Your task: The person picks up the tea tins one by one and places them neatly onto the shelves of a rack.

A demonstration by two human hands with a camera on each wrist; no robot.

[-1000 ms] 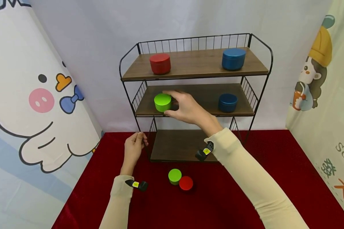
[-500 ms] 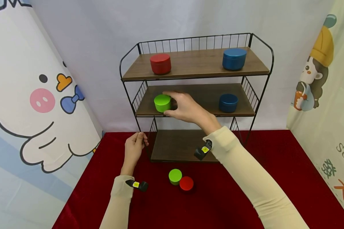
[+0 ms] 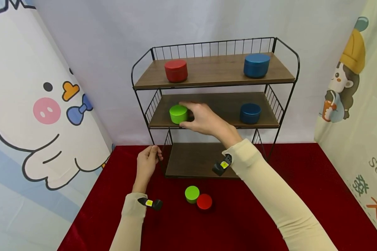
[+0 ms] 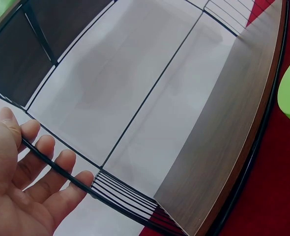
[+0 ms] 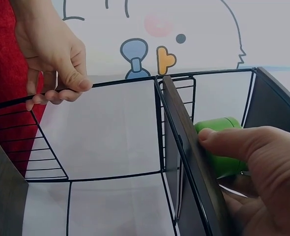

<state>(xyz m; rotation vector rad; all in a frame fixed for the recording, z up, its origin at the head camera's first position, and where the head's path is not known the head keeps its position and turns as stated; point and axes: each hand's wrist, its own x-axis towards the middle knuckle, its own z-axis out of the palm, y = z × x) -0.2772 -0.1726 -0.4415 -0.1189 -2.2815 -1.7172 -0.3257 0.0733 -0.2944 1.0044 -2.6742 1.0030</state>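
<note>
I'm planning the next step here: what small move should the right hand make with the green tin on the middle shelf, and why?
Probably open the fingers and draw back. The right hand grips the green tin, which seems to sit flat on the middle shelf, while the left hand holds the rack's leg.

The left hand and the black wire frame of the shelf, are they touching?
Touching. In the left wrist view the fingers of the left hand curl round the shelf's black wire frame; the right wrist view agrees.
</note>
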